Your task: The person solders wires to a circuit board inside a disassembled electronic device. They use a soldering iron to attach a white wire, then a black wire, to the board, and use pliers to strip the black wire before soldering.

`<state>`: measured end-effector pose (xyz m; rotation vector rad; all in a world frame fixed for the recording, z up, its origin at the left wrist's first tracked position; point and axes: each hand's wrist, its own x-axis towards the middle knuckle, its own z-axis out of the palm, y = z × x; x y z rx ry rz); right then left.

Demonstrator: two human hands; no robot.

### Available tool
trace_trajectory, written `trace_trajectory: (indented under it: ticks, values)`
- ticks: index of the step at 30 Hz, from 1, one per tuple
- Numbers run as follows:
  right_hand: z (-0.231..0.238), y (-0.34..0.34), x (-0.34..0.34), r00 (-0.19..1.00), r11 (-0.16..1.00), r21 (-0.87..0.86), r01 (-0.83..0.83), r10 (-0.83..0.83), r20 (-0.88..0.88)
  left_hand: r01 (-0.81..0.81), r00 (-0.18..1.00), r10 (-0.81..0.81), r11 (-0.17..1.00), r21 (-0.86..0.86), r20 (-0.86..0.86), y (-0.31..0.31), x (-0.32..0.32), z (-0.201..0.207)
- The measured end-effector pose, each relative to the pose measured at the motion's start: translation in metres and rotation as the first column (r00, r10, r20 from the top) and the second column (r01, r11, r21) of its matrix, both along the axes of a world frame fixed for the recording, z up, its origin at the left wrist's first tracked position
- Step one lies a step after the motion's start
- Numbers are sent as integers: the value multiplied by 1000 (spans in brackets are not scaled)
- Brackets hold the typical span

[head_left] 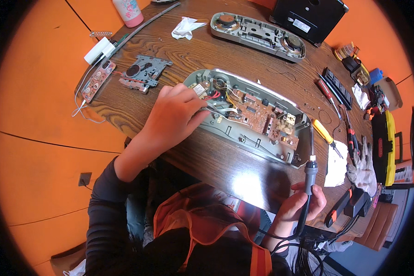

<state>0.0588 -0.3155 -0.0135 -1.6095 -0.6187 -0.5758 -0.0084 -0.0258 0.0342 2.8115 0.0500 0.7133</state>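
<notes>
Your dark, orange-trimmed garment lay nearest the camera, with the wooden table beyond it. On that table, right in front of you, the grey-green casing lay open, the circuit board inside it. Your left hand reached over the casing's left end, its fingers drawn together near the red wires; whether they pinched a lead could not be told. Your right hand was wrapped around the soldering iron, its tip pointing up by the casing's right end, away from the wires. Judging by the layout, opening up was done: the speaker half sat apart at the back, and a metal mechanism lay loose at left. The wiring work looked unfinished, with leads running to the board; individual joints were too small to judge.
</notes>
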Motion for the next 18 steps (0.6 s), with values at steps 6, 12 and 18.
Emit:
trace_trajectory:
  ticks: [6, 12, 18]
  values:
    - [0, -3, 0, 1000, 999, -31, -24, 24, 4, 28, 999, -27, 1000, 6, -40, 3, 2, 6]
    - [0, -3, -1, 1000, 998, -61, -1, 0, -4, -16, 999, 14, 999, -30, -45, -2, 3, 11]
    - [-1, -4, -2, 1000, 998, -65, -11, 12, 20, -90, 984, 82, 995, 46, 157, -3, -6, 20]
